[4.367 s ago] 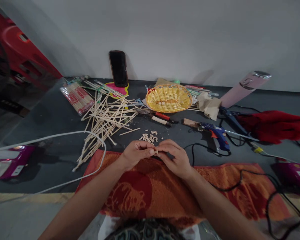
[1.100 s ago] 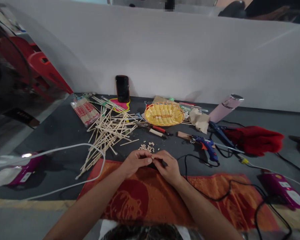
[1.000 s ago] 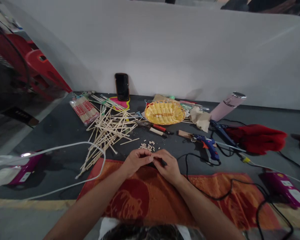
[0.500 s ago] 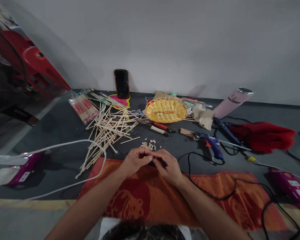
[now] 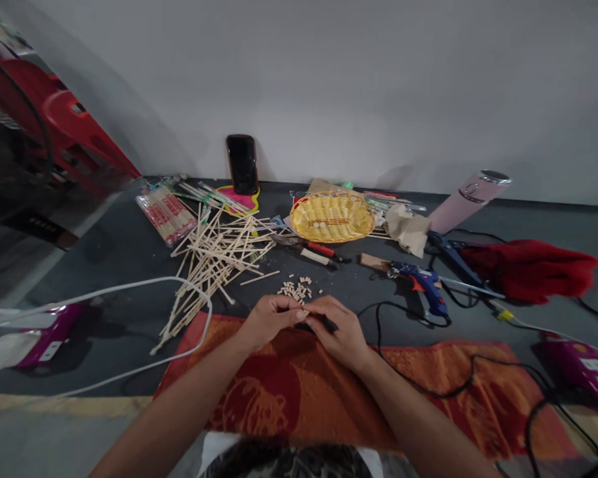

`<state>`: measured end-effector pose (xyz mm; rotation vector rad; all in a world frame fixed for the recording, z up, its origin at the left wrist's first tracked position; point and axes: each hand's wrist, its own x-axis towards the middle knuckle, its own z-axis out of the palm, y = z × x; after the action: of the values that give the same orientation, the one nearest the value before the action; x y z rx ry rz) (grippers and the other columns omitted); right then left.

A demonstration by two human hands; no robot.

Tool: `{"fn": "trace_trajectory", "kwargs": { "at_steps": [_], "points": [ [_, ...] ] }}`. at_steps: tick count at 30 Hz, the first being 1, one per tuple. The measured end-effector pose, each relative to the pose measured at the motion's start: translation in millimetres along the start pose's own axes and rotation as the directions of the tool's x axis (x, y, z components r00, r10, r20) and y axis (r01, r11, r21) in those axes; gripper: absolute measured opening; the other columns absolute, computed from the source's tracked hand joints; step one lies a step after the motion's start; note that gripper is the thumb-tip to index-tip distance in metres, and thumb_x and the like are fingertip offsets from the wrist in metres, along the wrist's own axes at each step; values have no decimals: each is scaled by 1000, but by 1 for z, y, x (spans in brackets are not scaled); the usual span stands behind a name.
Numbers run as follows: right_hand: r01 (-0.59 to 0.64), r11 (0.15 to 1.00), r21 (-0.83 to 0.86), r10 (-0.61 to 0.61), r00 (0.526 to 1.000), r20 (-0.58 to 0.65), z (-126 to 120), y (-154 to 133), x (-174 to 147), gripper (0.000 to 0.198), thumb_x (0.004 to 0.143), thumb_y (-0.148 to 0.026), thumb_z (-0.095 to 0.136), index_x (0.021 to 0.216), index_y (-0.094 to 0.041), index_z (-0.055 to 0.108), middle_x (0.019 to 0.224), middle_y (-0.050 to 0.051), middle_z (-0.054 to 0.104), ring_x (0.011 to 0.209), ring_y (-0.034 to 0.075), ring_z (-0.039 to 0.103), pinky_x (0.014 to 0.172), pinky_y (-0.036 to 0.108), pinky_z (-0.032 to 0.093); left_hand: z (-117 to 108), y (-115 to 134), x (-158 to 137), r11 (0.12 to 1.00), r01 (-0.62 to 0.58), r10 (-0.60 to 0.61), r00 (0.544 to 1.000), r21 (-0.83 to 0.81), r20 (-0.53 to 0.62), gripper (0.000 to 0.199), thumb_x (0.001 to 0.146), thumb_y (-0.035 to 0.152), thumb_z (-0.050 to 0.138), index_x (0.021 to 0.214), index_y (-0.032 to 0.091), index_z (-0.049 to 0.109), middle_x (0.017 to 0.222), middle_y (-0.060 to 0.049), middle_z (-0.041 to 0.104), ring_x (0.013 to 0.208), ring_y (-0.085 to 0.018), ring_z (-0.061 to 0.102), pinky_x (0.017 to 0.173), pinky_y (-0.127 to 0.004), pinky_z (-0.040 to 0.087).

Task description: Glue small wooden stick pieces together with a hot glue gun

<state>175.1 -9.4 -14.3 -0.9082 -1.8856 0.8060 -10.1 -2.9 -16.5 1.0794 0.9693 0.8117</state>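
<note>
My left hand [image 5: 274, 320] and my right hand [image 5: 339, 332] meet fingertip to fingertip above the near edge of an orange and red towel [image 5: 339, 392]. Both are closed in a pinch around a small pale wooden piece [image 5: 303, 314], mostly covered by the fingers. Just beyond the fingertips lies a loose heap of short cut wooden pieces [image 5: 298, 288]. To the left spreads a tangled pile of long thin wooden sticks [image 5: 219, 252]. Pliers [image 5: 306, 252] with one red and one pale handle rest behind the heap.
A yellow woven basket [image 5: 331, 218] stands at the back, with a few small pieces inside. On the right are a blue glue gun [image 5: 426, 282], its black cable, a red cloth [image 5: 533, 269] and a pink flask [image 5: 468, 199]. A phone [image 5: 242, 164] leans against the wall. A white cable [image 5: 129, 287] loops at left.
The view shifts slightly. Both hands stay together in nearly the same place, with the fingertips moving a little and the pale piece showing slightly more between them.
</note>
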Motion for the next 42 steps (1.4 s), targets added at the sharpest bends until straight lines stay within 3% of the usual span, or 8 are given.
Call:
{"fn": "trace_trajectory", "kwargs": {
  "at_steps": [12, 20, 24, 30, 37, 42],
  "points": [
    [34, 999, -9, -34, 999, 19, -4, 4, -2, 24, 88, -14, 56, 108, -24, 66, 89, 5, 68, 83, 16, 63, 76, 29, 53, 2, 0, 0, 1000, -25, 24, 997, 8, 69, 32, 81, 44, 61, 75, 13, 65, 73, -3, 63, 66, -11, 51, 62, -22, 38],
    [61, 998, -35, -60, 998, 29, -6, 4, 0, 19, 88, -17, 58, 103, -24, 67, 88, 4, 69, 81, 14, 64, 74, 27, 54, 2, 0, -1, 1000, -18, 18, 994, -1, 111, 35, 81, 46, 60, 69, 13, 63, 65, -1, 58, 59, -9, 46, 59, -21, 35],
    [61, 997, -49, -60, 998, 18, -5, 6, -1, 18, 89, -18, 57, 102, -25, 67, 88, 4, 69, 81, 15, 64, 74, 28, 54, 4, 0, 0, 1000, 5, -4, 996, -12, 93, 35, 80, 47, 61, 69, 13, 63, 66, -1, 58, 60, -10, 47, 59, -22, 35],
    [-7, 999, -31, 8, 1000, 22, -6, 4, 0, 19, 89, -17, 55, 103, -23, 65, 89, 5, 67, 83, 16, 63, 76, 30, 52, 4, 4, 0, 999, -27, 28, 999, -17, 42, 27, 79, 40, 65, 85, 14, 67, 76, -2, 62, 67, -11, 49, 64, -22, 37],
    [-8, 1000, -9, 8, 998, 62, -6, 2, 1, 20, 89, -20, 57, 107, -23, 65, 92, 6, 67, 86, 16, 63, 77, 30, 53, 4, 4, -2, 999, -14, 16, 999, -43, 41, 25, 76, 38, 68, 81, 13, 67, 74, -2, 62, 68, -11, 50, 68, -23, 38],
    [-6, 1000, -7, 7, 998, 56, -5, 3, 0, 17, 90, -21, 56, 103, -24, 66, 88, 5, 67, 82, 15, 63, 75, 29, 53, 3, 8, -3, 996, -63, 61, 998, 69, 36, 28, 81, 40, 63, 72, 13, 66, 63, 0, 55, 62, -10, 45, 60, -22, 33]
  ]
}}
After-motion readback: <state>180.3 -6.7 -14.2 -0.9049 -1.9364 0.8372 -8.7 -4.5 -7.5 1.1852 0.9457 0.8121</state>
